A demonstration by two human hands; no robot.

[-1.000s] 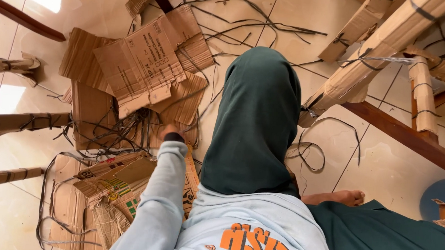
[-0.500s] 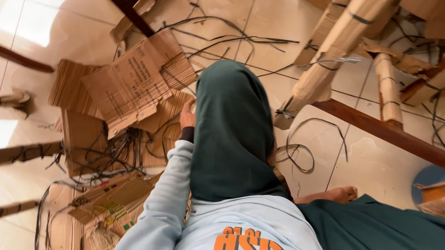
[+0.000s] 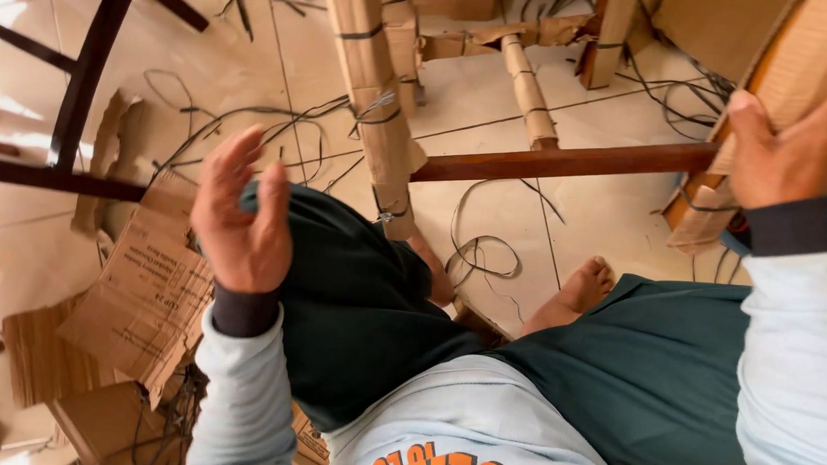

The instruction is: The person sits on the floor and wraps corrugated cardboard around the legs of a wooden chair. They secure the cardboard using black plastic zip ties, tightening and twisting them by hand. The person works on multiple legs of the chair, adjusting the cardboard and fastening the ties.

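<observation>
My left hand (image 3: 240,217) is raised above my left knee, palm toward me, fingers loosely curled and apart, holding nothing. My right hand (image 3: 787,149) grips a cardboard-wrapped wooden furniture leg (image 3: 805,54) at the right edge, thumb over its near side. From that leg a dark bare wooden rail (image 3: 563,161) runs left to another cardboard-wrapped leg (image 3: 372,94) bound with black straps. I sit on the tiled floor in green trousers, one bare foot (image 3: 581,289) beneath the rail.
Torn cardboard sheets (image 3: 141,296) lie on the floor at the left. Loose black plastic straps (image 3: 482,249) curl over the tiles. A dark wooden chair frame (image 3: 80,83) stands at the upper left. More wrapped furniture parts (image 3: 528,90) stand at the back.
The view swung right and up. My left hand lifted off the cardboard pile and now hovers empty. My right hand came into view, gripping the wrapped leg.
</observation>
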